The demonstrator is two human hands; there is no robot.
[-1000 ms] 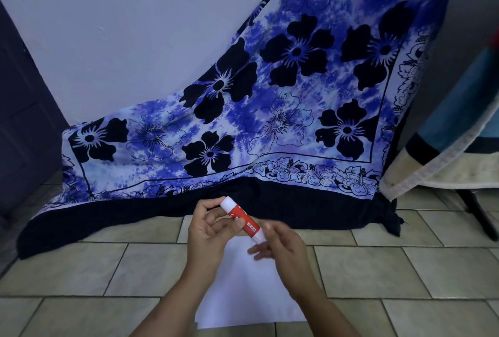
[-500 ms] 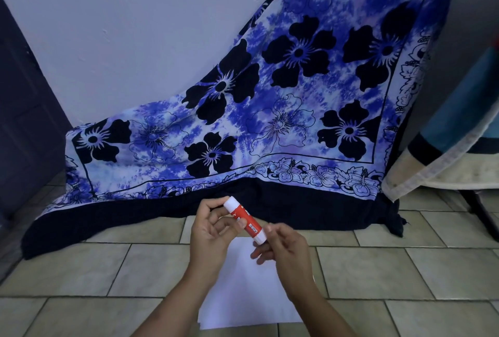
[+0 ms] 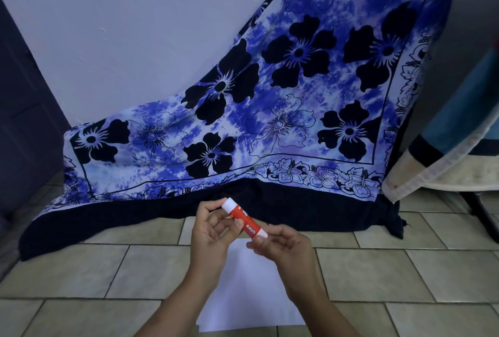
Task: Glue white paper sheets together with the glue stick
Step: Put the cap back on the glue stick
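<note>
Tiled floor (image 3: pixel 378 272) carried our white paper sheets (image 3: pixel 243 299); above them our left hand (image 3: pixel 210 231) and right hand (image 3: pixel 286 250) both clasped the glue stick (image 3: pixel 244 217).

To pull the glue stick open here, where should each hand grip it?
The glue stick lies tilted between the hands. Left hand wraps the red barrel from the left; right hand pinches the white lower end from the right, pulling along its axis.
</note>
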